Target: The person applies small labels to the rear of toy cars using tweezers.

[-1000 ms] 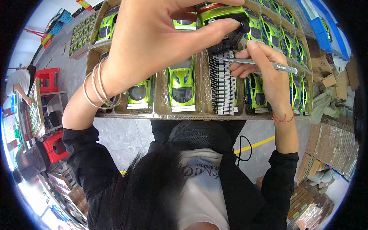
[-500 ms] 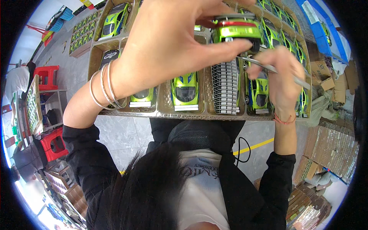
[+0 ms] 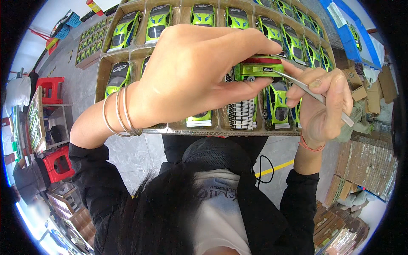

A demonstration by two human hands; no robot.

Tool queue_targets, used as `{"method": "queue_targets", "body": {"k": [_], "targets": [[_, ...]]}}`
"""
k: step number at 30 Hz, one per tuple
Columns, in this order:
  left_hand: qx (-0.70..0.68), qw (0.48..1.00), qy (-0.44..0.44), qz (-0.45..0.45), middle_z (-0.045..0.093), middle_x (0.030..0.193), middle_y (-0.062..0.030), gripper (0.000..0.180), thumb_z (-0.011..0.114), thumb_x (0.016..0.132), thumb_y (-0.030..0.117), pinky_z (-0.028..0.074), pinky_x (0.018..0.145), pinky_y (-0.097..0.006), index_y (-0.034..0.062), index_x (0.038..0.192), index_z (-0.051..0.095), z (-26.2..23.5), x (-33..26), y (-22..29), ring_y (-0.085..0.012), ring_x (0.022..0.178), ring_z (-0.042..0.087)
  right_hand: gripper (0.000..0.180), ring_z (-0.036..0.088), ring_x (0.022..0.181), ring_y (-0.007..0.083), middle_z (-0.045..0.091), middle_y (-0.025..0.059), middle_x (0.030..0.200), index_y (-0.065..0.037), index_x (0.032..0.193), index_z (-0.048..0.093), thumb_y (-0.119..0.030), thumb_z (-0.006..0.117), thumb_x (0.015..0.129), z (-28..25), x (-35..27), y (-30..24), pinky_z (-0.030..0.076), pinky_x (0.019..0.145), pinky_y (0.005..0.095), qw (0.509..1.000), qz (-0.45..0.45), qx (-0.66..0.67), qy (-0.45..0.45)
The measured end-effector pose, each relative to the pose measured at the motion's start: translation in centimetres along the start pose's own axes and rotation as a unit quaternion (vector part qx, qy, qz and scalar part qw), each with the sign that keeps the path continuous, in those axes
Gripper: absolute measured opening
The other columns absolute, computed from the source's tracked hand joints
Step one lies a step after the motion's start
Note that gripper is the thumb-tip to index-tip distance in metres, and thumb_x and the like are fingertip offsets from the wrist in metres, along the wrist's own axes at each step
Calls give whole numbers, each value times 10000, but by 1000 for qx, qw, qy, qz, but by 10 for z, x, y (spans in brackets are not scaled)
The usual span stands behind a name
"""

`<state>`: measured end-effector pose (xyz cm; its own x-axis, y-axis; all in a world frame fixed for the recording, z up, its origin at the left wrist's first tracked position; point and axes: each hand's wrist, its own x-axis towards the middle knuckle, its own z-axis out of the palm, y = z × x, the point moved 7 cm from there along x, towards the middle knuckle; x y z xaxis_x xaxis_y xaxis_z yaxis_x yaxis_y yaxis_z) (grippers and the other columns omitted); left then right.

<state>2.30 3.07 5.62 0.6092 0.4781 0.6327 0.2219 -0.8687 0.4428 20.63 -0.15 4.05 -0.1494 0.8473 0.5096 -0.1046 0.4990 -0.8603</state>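
My left hand (image 3: 191, 72) grips a green toy car (image 3: 255, 71) between thumb and fingers, its rear end with a red strip turned toward me. Metal tweezers (image 3: 299, 83) lie pinched in my right hand (image 3: 325, 102). Their tip meets the car's rear beside a small dark plate-like patch. Below the held car, a strip of black-and-white labels (image 3: 242, 115) rests in the compartmented tray (image 3: 178, 128). More green toy cars (image 3: 280, 104) sit in the tray's compartments, some partly covered by my hands.
Another tray of small green cars (image 3: 91, 44) is at the far left. Red stools (image 3: 51, 90) and a shelf stand at left, where a person is partly visible. A blue bin (image 3: 355, 44) is at far right, above cardboard boxes (image 3: 372, 159).
The held car has come slightly nearer and turned its rear more squarely toward me. The tweezer tip has moved up onto the rear. The tray view has shifted a little.
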Motion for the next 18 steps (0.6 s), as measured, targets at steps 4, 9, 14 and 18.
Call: {"method": "queue_targets", "body": {"k": [4,9,14,18], "targets": [[9,1000,2,3,743,984,-100,429,848,738,69,565,756,-266,45,1144,709,-1,-1,1,-193,870,739,427,655,635,288,636,217,761,21,849,557,-277,352,1077,1,-1,1,485,962,634,1000,-8,6,-5],[8,1000,8,13,743,979,-105,429,848,736,67,562,746,-269,45,1142,711,-1,-1,2,-196,864,739,414,652,633,284,637,228,762,31,848,560,-260,367,1071,1,0,0,484,968,628,1000,-6,-4,-4],[3,1000,11,14,743,974,-106,425,846,735,61,560,743,-266,41,1138,712,-1,-1,1,-195,860,739,314,546,556,225,570,199,684,-28,876,489,-228,323,1052,7,1,-1,483,968,597,998,-10,-65,-12],[5,1000,11,13,743,975,-106,426,846,734,59,560,742,-267,41,1138,712,-2,-1,1,-195,861,739,305,554,565,229,574,203,697,-22,881,487,-222,330,1049,8,2,-2,480,963,611,998,-16,-65,-10]]}}
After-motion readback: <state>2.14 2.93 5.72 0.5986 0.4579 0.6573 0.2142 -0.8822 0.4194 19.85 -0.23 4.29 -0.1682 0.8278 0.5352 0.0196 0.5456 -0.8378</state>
